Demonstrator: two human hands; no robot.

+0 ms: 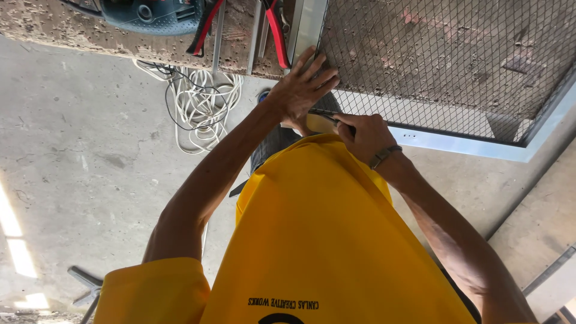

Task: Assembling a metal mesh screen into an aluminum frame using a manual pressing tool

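We see our yellow shirt (324, 240) closest. Just past it, our right hand (365, 137) is closed tight around a small tool (327, 122) with a pale handle, at the near edge of the frame (456, 143). Our left hand (303, 90) lies flat, fingers spread wide, pressing the mesh (444, 60) down at the frame's corner. We think we are fixing the mesh to the frame here. The next move needs the mesh kept flat and the tool kept steady. Farther off on the bench (54, 27) lie red pliers (273, 27) and a blue power tool (153, 15). White cord (201, 99) hangs below. We see no boxes or bins.
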